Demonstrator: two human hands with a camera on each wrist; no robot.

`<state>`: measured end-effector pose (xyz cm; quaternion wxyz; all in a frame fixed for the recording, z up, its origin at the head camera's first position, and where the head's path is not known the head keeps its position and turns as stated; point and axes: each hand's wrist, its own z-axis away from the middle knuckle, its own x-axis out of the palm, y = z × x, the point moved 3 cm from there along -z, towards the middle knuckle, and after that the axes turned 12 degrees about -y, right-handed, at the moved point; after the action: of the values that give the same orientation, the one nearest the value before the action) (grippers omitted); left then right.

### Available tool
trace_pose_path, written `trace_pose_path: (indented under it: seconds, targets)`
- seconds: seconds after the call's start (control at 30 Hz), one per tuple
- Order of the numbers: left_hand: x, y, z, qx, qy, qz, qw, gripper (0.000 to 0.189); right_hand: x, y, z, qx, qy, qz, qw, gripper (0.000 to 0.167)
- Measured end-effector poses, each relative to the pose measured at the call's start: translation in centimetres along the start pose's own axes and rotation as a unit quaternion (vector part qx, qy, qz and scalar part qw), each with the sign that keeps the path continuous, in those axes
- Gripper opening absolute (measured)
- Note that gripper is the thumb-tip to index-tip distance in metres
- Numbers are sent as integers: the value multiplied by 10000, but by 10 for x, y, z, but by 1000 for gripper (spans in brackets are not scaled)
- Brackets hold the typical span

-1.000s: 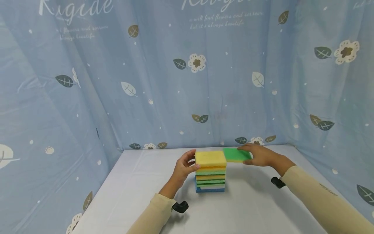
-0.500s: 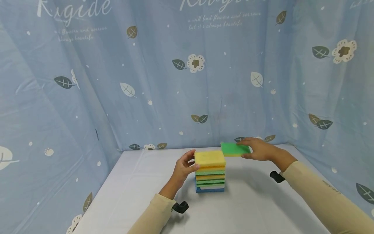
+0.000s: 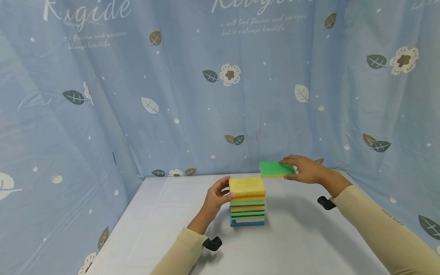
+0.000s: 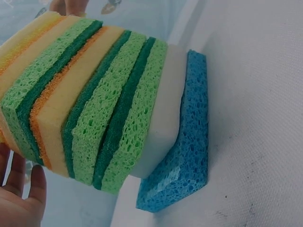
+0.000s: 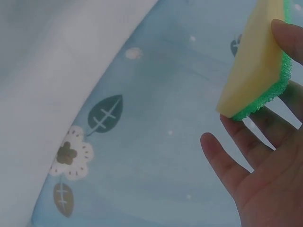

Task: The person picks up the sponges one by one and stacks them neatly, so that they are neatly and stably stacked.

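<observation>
Sponges (image 3: 247, 186) in yellow, green, white and blue stand in an upright stack. A blue sponge (image 4: 189, 142) forms its bottom layer, under a white one (image 4: 163, 118). My left hand (image 3: 216, 194) holds the upper left side of the stack, thumb at the front corner and index fingertip near the back corner. Raised beyond the stack's right side is a green-and-yellow sponge (image 3: 273, 169), green side up. My right hand (image 3: 306, 170) grips its right end. In the right wrist view the thumb lies on one edge, while the little finger (image 5: 222, 156) stretches free.
A white table (image 3: 178, 202) carries the stack. Behind it and along both sides hangs a blue curtain (image 3: 192, 126) with leaves and flowers. Each wrist wears a small black device, one on the left (image 3: 212, 243) and one on the right (image 3: 325, 203).
My right hand has risen with the green-and-yellow sponge, from beside the stack's top to higher than it. The left hand and the stack stay where they were.
</observation>
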<state>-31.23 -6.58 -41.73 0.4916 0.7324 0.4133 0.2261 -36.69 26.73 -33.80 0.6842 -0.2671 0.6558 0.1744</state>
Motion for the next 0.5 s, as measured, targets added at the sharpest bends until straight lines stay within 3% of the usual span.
trace_pose_path:
  seconds: [0.5]
  targets:
    - [1, 1, 0, 51, -29, 81, 10000, 65, -6, -6, -6, -31, 154, -77, 9998, 60]
